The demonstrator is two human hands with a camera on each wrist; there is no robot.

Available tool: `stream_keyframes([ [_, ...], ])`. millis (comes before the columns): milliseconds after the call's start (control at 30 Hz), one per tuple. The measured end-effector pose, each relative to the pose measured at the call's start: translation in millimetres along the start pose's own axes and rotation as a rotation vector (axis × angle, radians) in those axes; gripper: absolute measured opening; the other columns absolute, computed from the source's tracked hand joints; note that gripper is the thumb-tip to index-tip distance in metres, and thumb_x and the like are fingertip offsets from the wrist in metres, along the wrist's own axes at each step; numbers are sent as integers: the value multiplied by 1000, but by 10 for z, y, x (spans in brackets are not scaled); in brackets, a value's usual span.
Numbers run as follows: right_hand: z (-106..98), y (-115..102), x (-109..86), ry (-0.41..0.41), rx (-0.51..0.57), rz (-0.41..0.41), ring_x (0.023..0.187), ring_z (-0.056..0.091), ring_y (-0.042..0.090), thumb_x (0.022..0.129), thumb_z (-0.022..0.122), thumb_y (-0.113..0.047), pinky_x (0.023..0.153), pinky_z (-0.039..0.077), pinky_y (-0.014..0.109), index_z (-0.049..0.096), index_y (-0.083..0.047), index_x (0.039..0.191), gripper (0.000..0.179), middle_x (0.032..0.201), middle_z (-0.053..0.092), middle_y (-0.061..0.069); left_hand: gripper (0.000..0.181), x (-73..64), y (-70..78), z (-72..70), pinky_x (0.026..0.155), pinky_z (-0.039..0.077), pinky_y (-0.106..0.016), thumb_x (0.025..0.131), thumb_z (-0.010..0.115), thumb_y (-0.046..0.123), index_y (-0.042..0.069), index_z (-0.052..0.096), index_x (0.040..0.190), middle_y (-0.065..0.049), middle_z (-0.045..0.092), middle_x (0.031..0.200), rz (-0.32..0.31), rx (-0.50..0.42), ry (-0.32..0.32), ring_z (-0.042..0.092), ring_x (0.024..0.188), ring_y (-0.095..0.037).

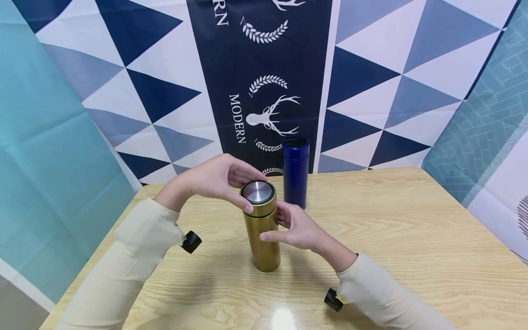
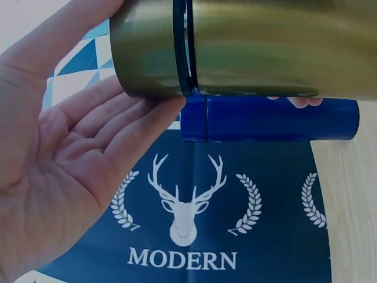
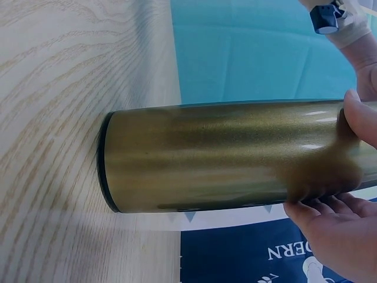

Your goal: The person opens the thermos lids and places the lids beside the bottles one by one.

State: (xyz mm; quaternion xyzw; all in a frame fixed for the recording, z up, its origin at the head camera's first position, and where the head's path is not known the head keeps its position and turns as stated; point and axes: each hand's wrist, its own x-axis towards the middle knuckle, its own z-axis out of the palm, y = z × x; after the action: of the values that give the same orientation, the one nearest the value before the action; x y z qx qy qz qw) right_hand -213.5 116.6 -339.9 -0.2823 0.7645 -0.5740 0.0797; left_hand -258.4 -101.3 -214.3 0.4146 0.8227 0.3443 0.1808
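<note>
A gold thermos flask (image 1: 264, 245) stands upright on the wooden table. Its gold lid (image 1: 264, 210) has a silver disc on top, and a dark ring shows between lid and body. My left hand (image 1: 214, 178) grips the lid, thumb on the near side and fingers at the far side. Lower down, my right hand (image 1: 299, 229) holds the flask's upper body, with the thumb in front and the fingers round the back. In the right wrist view, the flask's dark base edge (image 3: 107, 162) meets the tabletop.
A dark blue flask (image 1: 295, 176) stands on the table (image 1: 371, 220) just behind the gold one. Beyond the table's back edge hangs a patterned cloth (image 1: 272, 59) with deer heads and triangles. A teal panel (image 1: 53, 151) rises at the left.
</note>
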Motion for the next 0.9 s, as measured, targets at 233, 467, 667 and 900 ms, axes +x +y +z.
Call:
stream_keyframes([
  [233,2,0,0,-3,6,-5,124,57,30,80,77,-14,111,42,47,46,-3,137,66,133,59,16,62,-42,78,50,97,54,-31,70,86,18,6,61,126,-8,67,125,-41,75,67,67,111,-18],
  [467,-4,2,1,1,-5,11,125,56,30,80,77,-15,111,41,48,45,-2,137,67,134,58,16,61,-83,142,121,95,54,-30,70,86,20,6,62,125,-7,68,123,-79,92,134,67,111,-18],
  [667,-15,13,-1,-4,-10,1,125,56,31,82,76,-15,111,41,48,44,0,138,66,134,58,18,57,-102,195,196,92,56,-29,70,86,24,7,65,120,-6,71,117,-100,153,201,69,105,-16],
  [900,-21,25,0,-8,-9,-1,125,56,31,82,75,-16,111,41,48,44,1,137,65,133,58,18,54,-126,288,261,88,57,-29,69,86,28,5,67,114,-5,73,110,-110,257,260,70,100,-15],
])
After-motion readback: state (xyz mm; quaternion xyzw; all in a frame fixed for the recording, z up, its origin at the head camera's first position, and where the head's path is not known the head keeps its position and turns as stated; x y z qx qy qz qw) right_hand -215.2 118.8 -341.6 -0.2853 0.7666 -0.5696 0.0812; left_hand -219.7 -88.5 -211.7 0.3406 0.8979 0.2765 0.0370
